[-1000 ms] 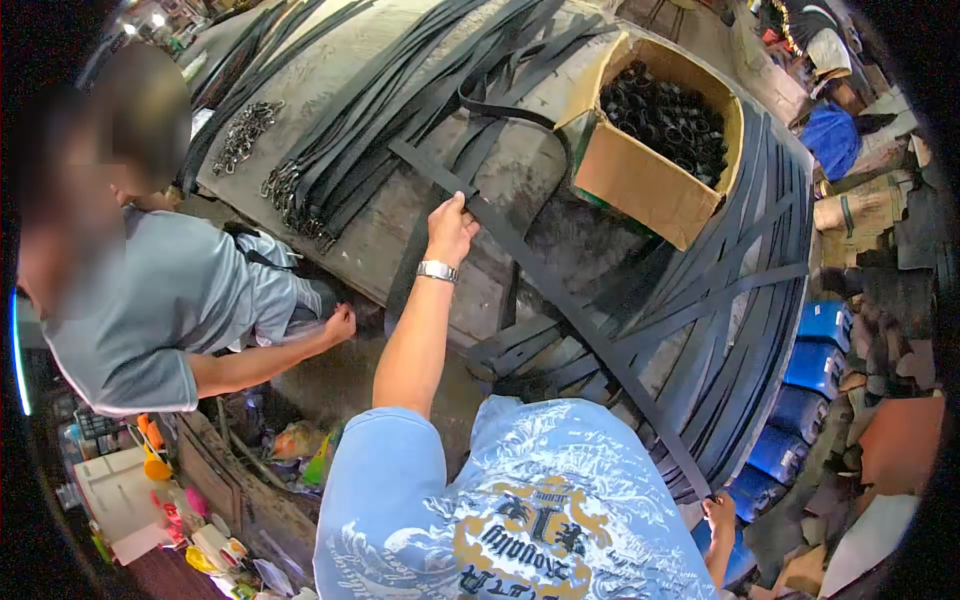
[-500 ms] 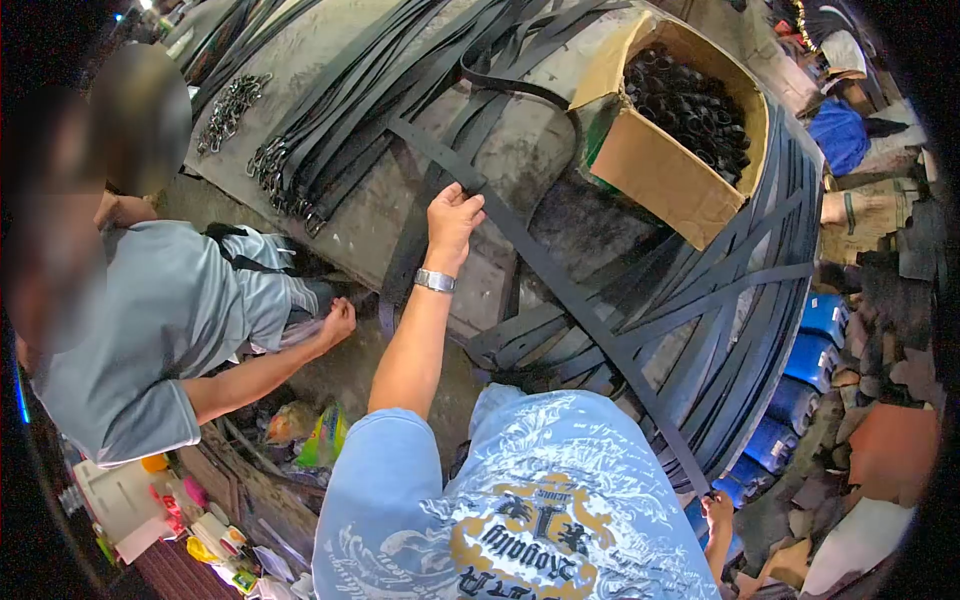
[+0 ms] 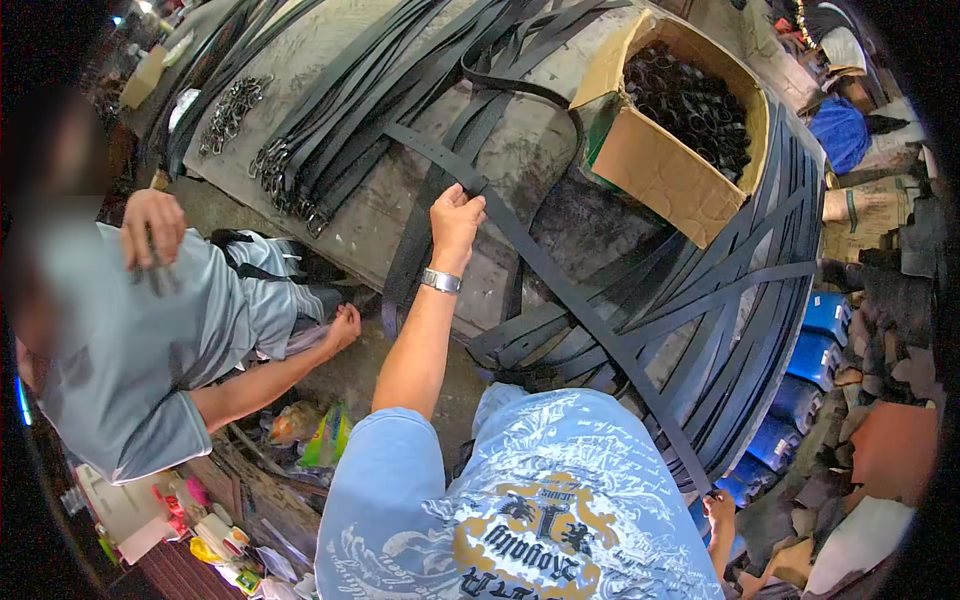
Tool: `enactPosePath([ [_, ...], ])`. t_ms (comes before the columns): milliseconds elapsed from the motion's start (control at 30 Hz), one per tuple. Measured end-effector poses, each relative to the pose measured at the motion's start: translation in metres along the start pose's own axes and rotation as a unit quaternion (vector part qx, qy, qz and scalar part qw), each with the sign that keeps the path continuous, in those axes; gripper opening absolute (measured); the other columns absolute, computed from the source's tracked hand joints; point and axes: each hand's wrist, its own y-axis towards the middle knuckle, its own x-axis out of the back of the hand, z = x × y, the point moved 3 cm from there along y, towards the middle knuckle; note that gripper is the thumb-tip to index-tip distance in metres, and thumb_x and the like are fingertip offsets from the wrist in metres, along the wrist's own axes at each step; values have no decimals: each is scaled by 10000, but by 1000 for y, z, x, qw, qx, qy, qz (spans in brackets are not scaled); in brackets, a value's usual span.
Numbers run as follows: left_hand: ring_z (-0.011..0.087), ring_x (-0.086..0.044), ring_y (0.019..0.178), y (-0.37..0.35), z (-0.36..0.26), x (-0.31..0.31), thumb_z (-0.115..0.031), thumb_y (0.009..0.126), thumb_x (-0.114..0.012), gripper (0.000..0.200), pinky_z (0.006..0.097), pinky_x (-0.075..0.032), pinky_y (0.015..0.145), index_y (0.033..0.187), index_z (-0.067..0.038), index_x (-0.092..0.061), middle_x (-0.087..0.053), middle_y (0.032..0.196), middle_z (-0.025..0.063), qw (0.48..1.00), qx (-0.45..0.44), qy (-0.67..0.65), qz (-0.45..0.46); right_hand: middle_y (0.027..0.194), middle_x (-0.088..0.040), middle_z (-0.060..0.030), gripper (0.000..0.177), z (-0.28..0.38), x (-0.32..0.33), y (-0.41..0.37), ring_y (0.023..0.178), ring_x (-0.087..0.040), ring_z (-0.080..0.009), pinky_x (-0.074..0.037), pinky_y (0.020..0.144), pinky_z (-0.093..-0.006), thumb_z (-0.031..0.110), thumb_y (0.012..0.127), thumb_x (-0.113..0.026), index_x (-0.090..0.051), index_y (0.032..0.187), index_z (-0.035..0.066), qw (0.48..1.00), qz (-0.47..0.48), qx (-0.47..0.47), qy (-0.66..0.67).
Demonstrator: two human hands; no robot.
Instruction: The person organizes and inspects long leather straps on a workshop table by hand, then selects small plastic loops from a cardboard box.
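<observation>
A long black strap [image 3: 560,285] lies stretched diagonally over the table, from the bundle side down to the near right edge. My left hand [image 3: 456,230], with a metal watch on the wrist, pinches it near its far end. Down at the table's right edge, my right hand [image 3: 718,512] grips the other end of that strap; its fingers are partly hidden. Many more black straps [image 3: 760,300] curve along the right rim beneath it. Beyond my left hand lies a bundle of black straps [image 3: 350,130] with metal clips [image 3: 275,175] at their ends.
An open cardboard box [image 3: 665,170] of small black loops stands on the table [image 3: 400,190]. A pile of metal clips [image 3: 232,115] lies at the far left. A co-worker in a grey shirt [image 3: 160,340] sits at left. Blue containers [image 3: 812,360] line the right side.
The co-worker has raised one hand in front of their chest and shifted their head. My hands and the strap stay almost where they were.
</observation>
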Motion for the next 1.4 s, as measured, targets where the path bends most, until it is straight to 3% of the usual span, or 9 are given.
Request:
enactPosePath([
  [267, 237, -612, 1052, 47, 4, 29, 20, 804, -703, 782, 322, -557, 762, 1450, 111, -272, -453, 1417, 250, 998, 9, 55, -19, 643, -568, -39, 66, 3, -18, 4, 523, -515, -128, -430, 468, -307, 8, 797, -648, -582, 792, 6, 992, 36, 6, 122],
  [300, 163, -625, 866, 49, 3, 32, 40, 795, -670, 461, 283, -527, 694, 1238, 53, -544, -638, 1080, 100, 995, -15, 58, -78, 671, -587, -36, 89, 21, -20, -1, 567, -533, -128, -435, 503, -312, 35, 788, -664, -580, 792, 3, 985, 80, -4, 154],
  [433, 200, -635, 947, 76, 13, 53, 23, 830, -665, 528, 320, -545, 732, 1316, 35, -458, -630, 1142, 125, 999, 24, 16, -38, 630, -533, -52, 153, 98, -20, -34, 588, -484, -145, -410, 537, -324, 97, 740, -656, -546, 754, -9, 997, 33, 51, 55],
  [567, 222, -622, 985, 77, 18, 61, 20, 823, -694, 766, 365, -559, 798, 1465, 33, -277, -574, 1184, 138, 997, 44, -56, 6, 612, -538, -68, 139, 45, -30, 0, 565, -484, -162, -401, 528, -335, 81, 737, -643, -539, 731, -10, 995, 39, 64, 69],
  [600, 219, -621, 986, 80, 20, 64, 19, 825, -694, 765, 368, -557, 804, 1465, 30, -277, -577, 1182, 136, 997, 44, -56, 18, 597, -527, -69, 155, 88, -24, -29, 557, -483, -166, -400, 528, -335, 94, 725, -653, -534, 714, -4, 995, 40, 72, 48],
  [767, 221, -643, 965, 81, 22, 63, 44, 851, -644, 634, 357, -554, 786, 1412, 40, -350, -620, 1164, 143, 998, 29, -54, 14, 591, -532, -63, 180, 66, -29, -15, 553, -491, -162, -405, 532, -327, 138, 707, -658, -526, 688, 16, 996, 31, 71, 47],
  [1200, 213, -651, 952, 81, 24, 61, 27, 825, -678, 650, 336, -562, 764, 1399, 50, -375, -622, 1184, 148, 1000, 24, -9, 2, 589, -550, -40, 168, 56, -47, -12, 544, -507, -136, -407, 493, -319, 122, 706, -677, -552, 733, 14, 990, 55, 73, 103],
  [1367, 211, -653, 941, 81, 25, 62, 28, 813, -685, 614, 319, -561, 762, 1362, 55, -411, -626, 1177, 152, 1000, 16, -1, -2, 672, -572, -49, 157, 1, -60, 19, 563, -522, -144, -415, 488, -327, 88, 730, -699, -588, 789, -5, 995, 28, 83, 48],
  [1400, 178, -631, 809, 74, 19, 56, 39, 805, -680, 594, 283, -536, 653, 1343, 51, -429, -627, 1072, 116, 1000, -3, -28, -6, 691, -576, -51, 159, -5, -66, 27, 565, -525, -150, -416, 487, -330, 85, 734, -705, -593, 798, -9, 995, 16, 86, 46],
])
